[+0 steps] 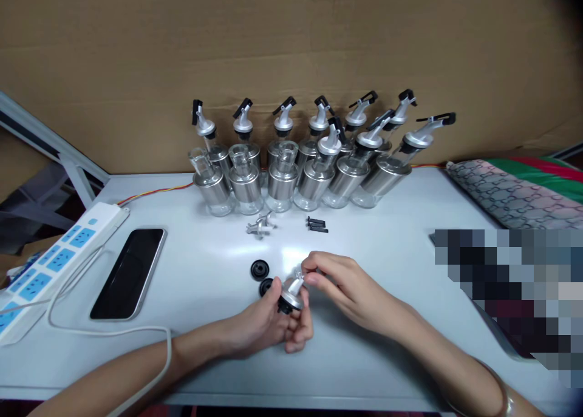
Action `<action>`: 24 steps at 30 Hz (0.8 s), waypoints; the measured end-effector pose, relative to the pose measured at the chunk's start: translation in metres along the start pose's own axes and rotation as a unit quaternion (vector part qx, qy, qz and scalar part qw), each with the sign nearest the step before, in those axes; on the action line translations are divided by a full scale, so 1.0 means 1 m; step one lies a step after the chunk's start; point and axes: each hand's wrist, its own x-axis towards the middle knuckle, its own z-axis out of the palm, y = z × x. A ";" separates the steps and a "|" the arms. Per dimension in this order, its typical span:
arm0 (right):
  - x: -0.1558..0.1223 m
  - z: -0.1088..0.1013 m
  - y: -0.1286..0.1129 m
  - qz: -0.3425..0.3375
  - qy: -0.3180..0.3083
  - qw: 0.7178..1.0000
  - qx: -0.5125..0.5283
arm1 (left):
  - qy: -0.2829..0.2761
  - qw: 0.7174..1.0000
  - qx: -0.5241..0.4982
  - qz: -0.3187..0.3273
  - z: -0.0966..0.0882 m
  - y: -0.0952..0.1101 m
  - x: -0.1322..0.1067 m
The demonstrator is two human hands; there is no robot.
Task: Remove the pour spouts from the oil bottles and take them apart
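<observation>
My left hand is closed around a silver pourer spout with a black base, held just above the table. The fingertips of my right hand pinch at the spout's upper tip; whether a small part sits between them is hidden. Beside my left thumb lie a round black stopper and a second black stopper, partly covered by the hand. Farther back are some loose silver spout pieces and several small black levers.
Glass-and-steel bottles stand in two rows at the back, several with pourers fitted; an open-necked bottle is in front. At left are a phone, a power strip and a white cable crossing my left forearm. A patterned cushion lies right.
</observation>
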 end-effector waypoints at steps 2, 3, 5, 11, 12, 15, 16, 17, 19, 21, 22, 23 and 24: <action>0.000 0.001 0.002 -0.016 0.020 0.999 -0.026 | 0.009 1.000 0.007 -0.017 -0.001 0.000 0.000; 0.000 0.001 0.003 -0.027 0.028 0.998 -0.042 | 0.013 1.000 0.010 -0.023 -0.002 0.000 0.000; 0.001 0.001 0.005 -0.051 0.038 0.995 -0.079 | 0.018 0.999 0.012 -0.031 -0.002 -0.001 0.000; 0.002 0.005 0.003 -0.080 0.049 0.988 -0.123 | 0.022 0.999 0.016 -0.029 -0.003 -0.005 0.000; 0.002 0.007 0.002 -0.079 0.051 0.988 -0.120 | 0.021 0.999 0.021 -0.022 -0.004 -0.005 0.001; 0.002 0.007 0.000 -0.057 0.050 0.991 -0.108 | 0.016 0.999 0.029 -0.013 -0.005 -0.007 0.001; 0.002 0.006 0.000 -0.043 0.051 0.992 -0.103 | 0.014 0.999 0.027 -0.013 -0.006 -0.007 0.001; 0.002 0.004 0.000 -0.026 0.056 0.994 -0.095 | 0.015 1.000 0.025 -0.012 -0.006 -0.008 0.002; 0.002 -0.003 0.001 0.023 0.066 0.996 -0.059 | 0.020 1.000 0.020 -0.012 -0.006 -0.008 0.002; 0.002 -0.013 0.003 0.084 0.073 0.994 0.005 | 0.030 0.999 0.013 -0.016 -0.006 -0.008 0.002; 0.002 -0.018 0.005 0.111 0.074 0.990 0.037 | 0.034 0.999 0.010 -0.020 -0.006 -0.007 0.002; 0.002 -0.022 0.007 0.135 0.074 0.986 0.063 | 0.038 0.999 0.007 -0.024 -0.005 -0.007 0.002; 0.002 -0.027 0.009 0.154 0.077 0.982 0.076 | 0.041 0.999 0.006 -0.028 -0.005 -0.006 0.002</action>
